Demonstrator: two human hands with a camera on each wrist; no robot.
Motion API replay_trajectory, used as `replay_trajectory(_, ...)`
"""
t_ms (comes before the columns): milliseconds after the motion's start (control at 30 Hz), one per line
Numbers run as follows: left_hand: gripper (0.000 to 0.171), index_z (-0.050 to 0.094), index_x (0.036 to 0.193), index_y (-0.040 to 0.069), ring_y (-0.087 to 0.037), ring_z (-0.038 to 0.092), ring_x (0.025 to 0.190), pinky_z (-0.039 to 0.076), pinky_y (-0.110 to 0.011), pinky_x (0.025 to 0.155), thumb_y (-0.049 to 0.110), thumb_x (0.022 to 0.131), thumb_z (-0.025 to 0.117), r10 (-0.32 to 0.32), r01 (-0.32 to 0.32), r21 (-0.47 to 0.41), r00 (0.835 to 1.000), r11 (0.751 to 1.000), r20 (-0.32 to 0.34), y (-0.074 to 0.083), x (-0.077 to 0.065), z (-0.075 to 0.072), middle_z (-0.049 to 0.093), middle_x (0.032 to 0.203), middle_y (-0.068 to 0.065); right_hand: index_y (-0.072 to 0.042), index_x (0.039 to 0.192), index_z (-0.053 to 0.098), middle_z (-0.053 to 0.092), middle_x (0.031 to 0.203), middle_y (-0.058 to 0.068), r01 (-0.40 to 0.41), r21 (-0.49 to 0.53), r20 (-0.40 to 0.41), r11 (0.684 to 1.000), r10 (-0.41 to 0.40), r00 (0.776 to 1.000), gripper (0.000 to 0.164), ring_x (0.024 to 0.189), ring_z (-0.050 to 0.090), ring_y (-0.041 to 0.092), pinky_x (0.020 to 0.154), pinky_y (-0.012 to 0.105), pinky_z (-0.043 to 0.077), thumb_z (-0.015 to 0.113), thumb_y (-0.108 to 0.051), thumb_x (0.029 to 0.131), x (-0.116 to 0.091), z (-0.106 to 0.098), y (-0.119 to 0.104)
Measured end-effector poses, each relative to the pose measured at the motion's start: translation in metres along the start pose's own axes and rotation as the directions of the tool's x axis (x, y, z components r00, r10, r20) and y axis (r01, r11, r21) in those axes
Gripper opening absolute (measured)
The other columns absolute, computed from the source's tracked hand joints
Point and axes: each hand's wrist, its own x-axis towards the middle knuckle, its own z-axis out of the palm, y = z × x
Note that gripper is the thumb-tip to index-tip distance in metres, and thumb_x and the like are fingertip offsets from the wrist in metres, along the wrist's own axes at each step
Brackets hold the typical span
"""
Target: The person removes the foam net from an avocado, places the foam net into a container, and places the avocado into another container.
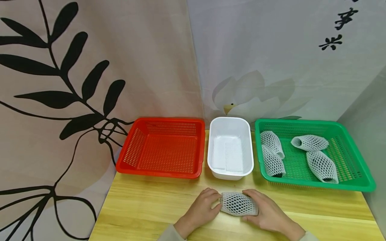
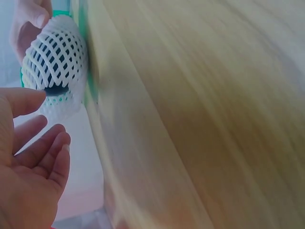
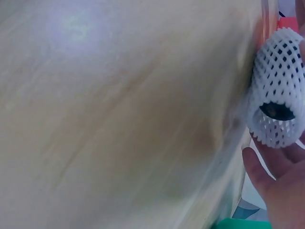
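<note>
A white foam fruit net [image 1: 239, 204] with a dark object [image 3: 277, 111] inside lies sideways low over the table, between both hands. My right hand [image 1: 268, 211] grips its right end, fingers over the far side and thumb on the near side. At the other end is my left hand [image 1: 202, 208], its fingertips right at the net's edge. In the left wrist view, the left hand [image 2: 33, 157] has thumb and loosely bent fingers apart beside the net's mouth, where the dark object shows. The right wrist view shows the net's other mouth, with the right hand [image 3: 286, 186] beneath.
Behind the hands stand a red basket [image 1: 161, 174] at left, a white bin [image 1: 230, 172] in the middle and a green basket [image 1: 319, 184] at right. Several foam nets [image 1: 322, 165] lie in the green basket, some showing dark ends. A printed curtain [image 1: 156, 60] hangs behind the wooden table [image 1: 141, 204].
</note>
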Motion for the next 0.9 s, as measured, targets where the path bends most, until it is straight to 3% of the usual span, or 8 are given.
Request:
replay_trajectory(300,0.029,0.075,0.117,0.004,-0.012,0.065,0.104,0.051,-0.021,0.096,0.008,0.089,0.081,-0.028,0.028,-0.095,1.000,0.995,0.007,0.006,0.002,0.004,0.072,0.107,-0.003,-0.012,0.135,0.065,0.070,0.127,-0.003,-0.027,0.055,0.037,0.998,0.025,0.999,0.068,0.111,0.068,0.022,0.092,0.048,0.057,0.091,-0.042,0.080,-0.002,-0.004,0.003)
replay_trajectory(667,0.040,0.072,0.128,0.003,-0.010,0.065,0.111,0.051,-0.020,0.098,0.007,0.089,0.081,-0.056,0.063,-0.143,0.997,0.988,0.051,0.009,0.005,0.009,0.072,0.116,-0.002,-0.016,0.131,0.067,0.069,0.124,-0.011,-0.109,0.181,0.105,0.977,0.091,0.990,0.055,0.110,0.066,0.010,0.093,0.036,0.056,0.089,-0.033,0.084,-0.003,-0.007,0.009)
replay_trajectory(900,0.045,0.070,0.131,0.002,-0.010,0.065,0.114,0.052,-0.021,0.099,0.006,0.088,0.081,-0.039,0.047,-0.159,0.998,0.986,0.054,0.013,0.008,0.011,0.072,0.121,-0.003,-0.017,0.127,0.070,0.070,0.121,-0.012,-0.103,0.218,0.094,0.970,0.084,0.992,0.048,0.108,0.066,0.009,0.092,0.033,0.056,0.088,-0.030,0.085,-0.004,-0.006,0.012)
